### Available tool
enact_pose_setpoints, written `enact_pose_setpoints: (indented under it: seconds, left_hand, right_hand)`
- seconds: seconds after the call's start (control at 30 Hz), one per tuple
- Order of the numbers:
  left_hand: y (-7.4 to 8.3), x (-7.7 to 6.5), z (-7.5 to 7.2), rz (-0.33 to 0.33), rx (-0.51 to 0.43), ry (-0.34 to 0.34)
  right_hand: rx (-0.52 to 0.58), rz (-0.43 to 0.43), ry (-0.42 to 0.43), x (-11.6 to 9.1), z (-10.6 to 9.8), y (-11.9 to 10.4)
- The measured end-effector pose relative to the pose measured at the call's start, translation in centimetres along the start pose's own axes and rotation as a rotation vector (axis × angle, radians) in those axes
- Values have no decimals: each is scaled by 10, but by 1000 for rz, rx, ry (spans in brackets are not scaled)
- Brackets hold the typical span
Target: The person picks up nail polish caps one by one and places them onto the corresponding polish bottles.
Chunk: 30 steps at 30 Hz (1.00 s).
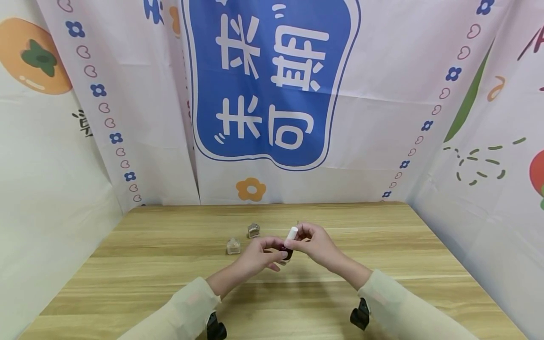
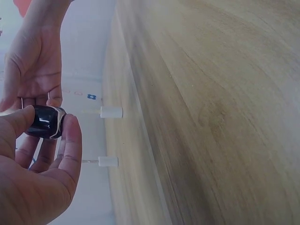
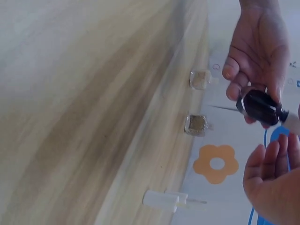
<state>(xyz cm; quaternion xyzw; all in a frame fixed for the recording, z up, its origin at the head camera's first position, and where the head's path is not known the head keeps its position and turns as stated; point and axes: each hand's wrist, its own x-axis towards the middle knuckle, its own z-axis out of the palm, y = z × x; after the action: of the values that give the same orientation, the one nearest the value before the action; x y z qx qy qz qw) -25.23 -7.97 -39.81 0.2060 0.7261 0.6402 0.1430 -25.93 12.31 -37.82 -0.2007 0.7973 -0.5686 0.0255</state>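
Over the table, my left hand (image 1: 259, 255) holds a small dark nail polish bottle (image 1: 287, 255), pinched between thumb and fingers. It leans to the right, and its glossy glass (image 2: 44, 123) and rounded base show in the left wrist view. My right hand (image 1: 319, 245) pinches the white cap (image 1: 292, 233) at the bottle's top. A short dark stretch of neck shows between the bottle (image 3: 260, 108) and the cap (image 3: 292, 123) in the right wrist view.
Two uncapped glass bottles, one (image 1: 233, 246) nearer and one (image 1: 253, 230) farther, stand left of my hands on the wooden table (image 1: 170, 283). Two white caps (image 2: 111, 112) stand with brushes up, mostly hidden behind my right hand from the head. Printed cloth (image 1: 374, 141) hangs behind.
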Motion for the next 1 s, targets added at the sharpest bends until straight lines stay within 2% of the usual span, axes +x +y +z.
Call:
enact_pose_setpoints:
  seconds: [0.2, 0.37, 0.8, 1.0]
  left_hand:
    - [2, 1, -1, -20, -43, -12]
    - [2, 1, -2, -17, -64, -20]
    - [6, -2, 1, -10, -77, -4]
    - [4, -1, 3, -12, -76, 12]
  right_hand:
    - [65, -23, -107, 3, -11, -1]
    - [85, -23, -129, 3, -13, -2]
    - [89, -2, -12, 2, -2, 0]
    - [124, 24, 32, 2, 2, -1]
